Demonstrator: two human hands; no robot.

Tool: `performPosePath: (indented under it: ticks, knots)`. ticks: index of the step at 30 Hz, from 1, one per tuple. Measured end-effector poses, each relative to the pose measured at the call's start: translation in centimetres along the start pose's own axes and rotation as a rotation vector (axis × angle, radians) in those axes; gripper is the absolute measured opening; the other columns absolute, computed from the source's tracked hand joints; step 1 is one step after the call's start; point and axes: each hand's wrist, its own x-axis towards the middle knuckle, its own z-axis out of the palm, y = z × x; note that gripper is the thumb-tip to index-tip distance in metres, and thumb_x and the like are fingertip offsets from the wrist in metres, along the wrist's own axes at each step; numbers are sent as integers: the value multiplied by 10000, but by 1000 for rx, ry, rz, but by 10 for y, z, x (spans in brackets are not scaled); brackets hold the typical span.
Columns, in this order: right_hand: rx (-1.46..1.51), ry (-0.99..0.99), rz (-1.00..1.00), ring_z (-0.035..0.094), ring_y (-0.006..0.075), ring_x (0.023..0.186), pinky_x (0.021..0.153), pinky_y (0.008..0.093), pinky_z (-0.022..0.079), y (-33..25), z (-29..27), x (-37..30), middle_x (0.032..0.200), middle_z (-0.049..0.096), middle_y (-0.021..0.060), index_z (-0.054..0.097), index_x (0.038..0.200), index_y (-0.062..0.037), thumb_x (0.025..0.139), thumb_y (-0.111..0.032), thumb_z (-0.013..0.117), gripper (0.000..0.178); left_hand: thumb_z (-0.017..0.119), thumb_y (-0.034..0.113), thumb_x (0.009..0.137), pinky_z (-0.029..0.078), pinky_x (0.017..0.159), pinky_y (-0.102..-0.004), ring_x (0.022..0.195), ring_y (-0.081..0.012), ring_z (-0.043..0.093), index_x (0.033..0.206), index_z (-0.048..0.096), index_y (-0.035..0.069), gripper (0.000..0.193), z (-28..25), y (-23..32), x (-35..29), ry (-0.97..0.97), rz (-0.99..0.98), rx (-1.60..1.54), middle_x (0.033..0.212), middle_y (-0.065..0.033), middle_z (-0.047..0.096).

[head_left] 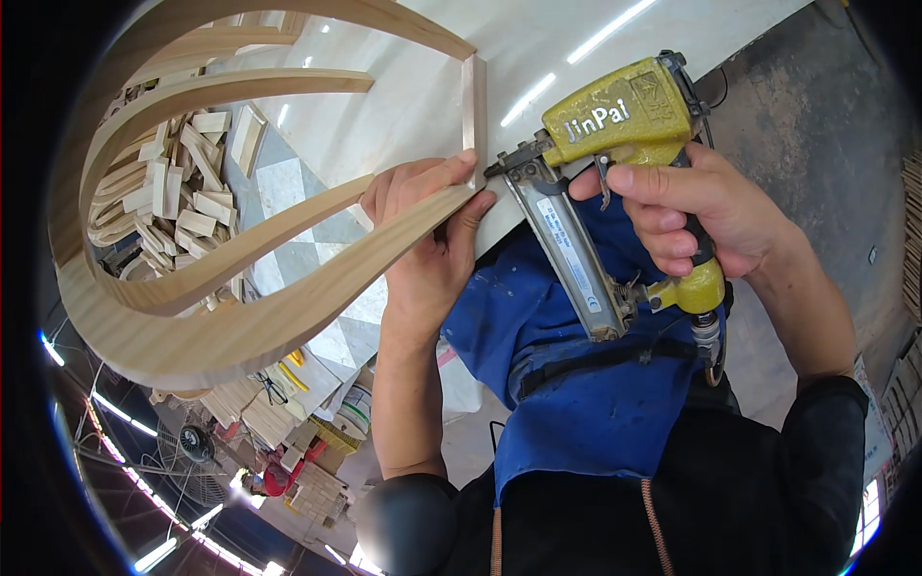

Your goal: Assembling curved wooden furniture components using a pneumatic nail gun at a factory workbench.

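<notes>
My right hand [706, 206] is wrapped round the grip of a yellow pneumatic nail gun [615, 113], with a finger at its trigger. The gun's nose meets or nearly meets a corner of a curved wooden frame [221, 336]; contact is hard to tell. At that corner a short straight wooden rail [474, 106] joins the ends of the bent pieces. My left hand [432, 226] grips the frame there, its fingers over the bent wood and its thumb beside the gun's nose. The gun's silver magazine slants down in front of my blue apron [595, 413].
A pale worktop [384, 125] lies under the frame. Many loose wood offcuts [187, 182] are heaped at the left. An air hose [711, 370] hangs from the gun's grip. Lower left stand a fan [197, 444] and a person in red [276, 478], farther off.
</notes>
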Motion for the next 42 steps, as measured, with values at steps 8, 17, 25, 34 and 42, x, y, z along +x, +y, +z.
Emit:
performPosePath:
  ticks: [8, 17, 25, 34, 42]
  knots:
    - [14, -10, 9, 448, 47, 469, 440, 210, 392, 3, -3, 2, 627, 508, -49, 725, 1300, 59, 1112, -260, 719, 370, 888, 116, 929, 405, 1072, -410, 1033, -221, 666, 1317, 744, 151, 415, 2, 2, 1, 2, -7, 17, 1108, -25, 735]
    - [14, 13, 12, 440, 45, 464, 442, 207, 385, 2, 0, 1, 615, 500, -58, 726, 1300, 60, 1112, -271, 724, 381, 880, 110, 942, 393, 1084, -414, 1053, -221, 664, 1319, 741, 151, 404, 4, 1, 1, 13, -2, -12, 1117, -24, 733]
    - [-22, 11, 12, 436, 45, 463, 440, 212, 384, 4, -2, 1, 612, 496, -60, 733, 1272, 61, 1109, -283, 729, 381, 877, 107, 944, 385, 1091, -418, 1055, -225, 661, 1318, 736, 150, 403, 4, 1, 1, 11, -10, -24, 1124, -31, 732]
    - [43, -28, 9, 427, 40, 441, 422, 208, 388, 12, -10, 5, 601, 491, -67, 739, 1213, 60, 1120, -268, 707, 343, 874, 99, 938, 389, 1086, -423, 1052, -235, 658, 1309, 729, 147, 402, 2, 3, 0, 0, -22, -23, 1124, -41, 731]
    - [59, -74, -25, 430, 39, 448, 429, 211, 390, 17, -11, 6, 600, 479, -72, 742, 1189, 50, 1114, -288, 721, 347, 870, 93, 938, 399, 1077, -425, 1054, -241, 658, 1297, 726, 141, 390, 3, 2, 2, -4, -18, -8, 1121, -48, 732]
